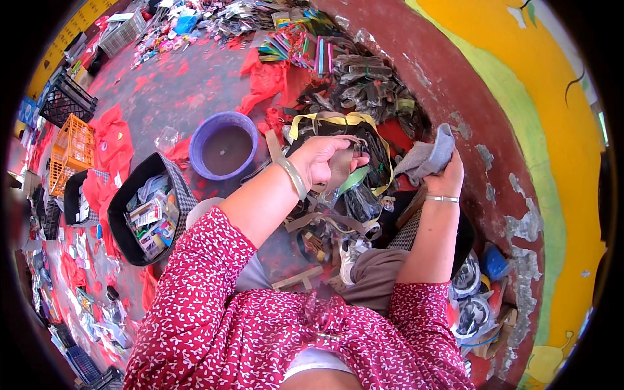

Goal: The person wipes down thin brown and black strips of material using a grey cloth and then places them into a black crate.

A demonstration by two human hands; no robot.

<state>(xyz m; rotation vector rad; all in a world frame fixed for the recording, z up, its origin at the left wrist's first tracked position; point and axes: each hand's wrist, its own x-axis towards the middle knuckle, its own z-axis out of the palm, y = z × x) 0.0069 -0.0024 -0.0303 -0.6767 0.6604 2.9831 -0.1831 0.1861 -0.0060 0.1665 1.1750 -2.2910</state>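
My left hand [317, 162] is closed on a flat brown strap [340, 170], which hangs down from the fingers over a heap of goods. In my right hand [450, 174] a bunched grey cloth [426, 158] is gripped and held up, beside the wall. Below and between the hands lies a jumble of dark straps and plastic-wrapped items, with a yellow band [361, 119] looping round part of it. A brown strap [325, 221] also lies across the near side of the heap, close to my shoe [349, 260].
A purple basin [197, 156] holding murky water stands left of the heap. Further left are a black basket [175, 175] of small packages and an orange crate [71, 153]. Bundled dark packets [374, 78] lie beyond. A peeling red wall [468, 117] curves along the right.
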